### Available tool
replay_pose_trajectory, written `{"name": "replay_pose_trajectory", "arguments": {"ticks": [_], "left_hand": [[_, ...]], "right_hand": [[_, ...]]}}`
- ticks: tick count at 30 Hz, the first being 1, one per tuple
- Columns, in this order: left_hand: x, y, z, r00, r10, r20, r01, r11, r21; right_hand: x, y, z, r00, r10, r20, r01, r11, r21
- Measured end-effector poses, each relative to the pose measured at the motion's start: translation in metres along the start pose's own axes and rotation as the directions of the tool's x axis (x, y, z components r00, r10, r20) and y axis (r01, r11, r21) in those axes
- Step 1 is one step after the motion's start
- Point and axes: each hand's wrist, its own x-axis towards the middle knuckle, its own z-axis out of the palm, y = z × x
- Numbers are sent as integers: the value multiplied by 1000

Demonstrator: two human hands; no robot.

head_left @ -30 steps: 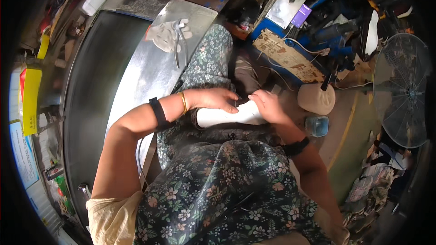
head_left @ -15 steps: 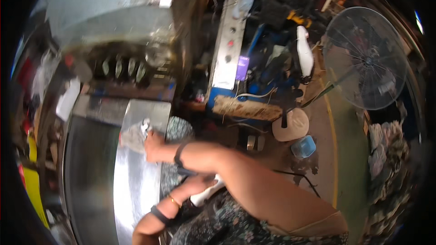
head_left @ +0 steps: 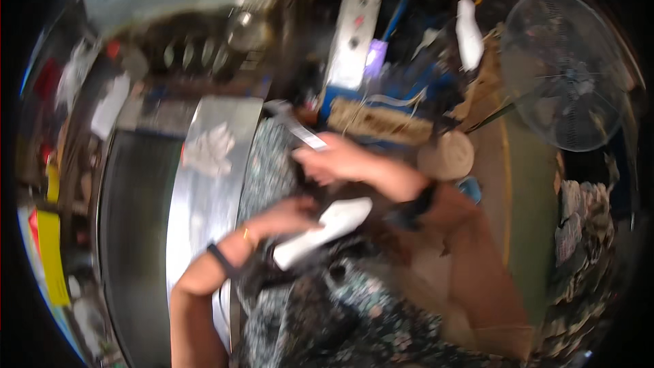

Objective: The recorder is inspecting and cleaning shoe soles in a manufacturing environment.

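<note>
My right hand [head_left: 332, 160] is closed around a flat silvery metal tool [head_left: 304, 131], whose kind is blurred; its far end points up and left. Below it, a long white foot-shaped form [head_left: 328, 230] lies slanted over my lap. My left hand [head_left: 289, 217] grips the form's left side, its thumb along the upper face and its other fingers smeared by motion. On the shiny metal plate [head_left: 204, 215] to the left lies a crumpled pale glove [head_left: 210, 151], touched by neither hand. Dark floral cloth [head_left: 371, 296] covers my lap.
A dark belt-like surface [head_left: 139, 197] runs along the plate's left side. Ahead stands a machine with a pale control panel [head_left: 354, 24]. Another white form [head_left: 469, 35] stands farther right, near a large fan [head_left: 569, 71]. Piled cloth [head_left: 586, 232] lies at the far right.
My right hand has left the metal plate and moved right, now holding the metal tool. The white form shows more fully under my left hand. The whole view has shifted.
</note>
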Motion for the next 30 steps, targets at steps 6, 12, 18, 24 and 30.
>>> {"name": "replay_pose_trajectory", "arguments": {"ticks": [6, 12, 18, 24, 30], "left_hand": [[41, -8, 22, 992, -99, 84, 120, 947, -299], [56, -3, 35, 989, -69, 128, 97, 967, -235], [57, -4, 38, 998, 25, 53, -12, 975, -223], [57, -6, 32, 999, 10, -52, -6, 996, 86], [53, 42, 27, 972, -76, 221, 174, 868, -466]], "right_hand": [[-170, 17, -14, 940, 324, -104, -336, 839, -428], [-161, 23, -31, 891, 449, -67, -335, 552, -763], [-156, 32, -54, 799, 601, -6, -524, 691, -499], [-165, 111, -59, 996, 31, -83, -81, 714, -696], [-181, 162, -50, 961, -211, -179, -42, 528, -848]]}}
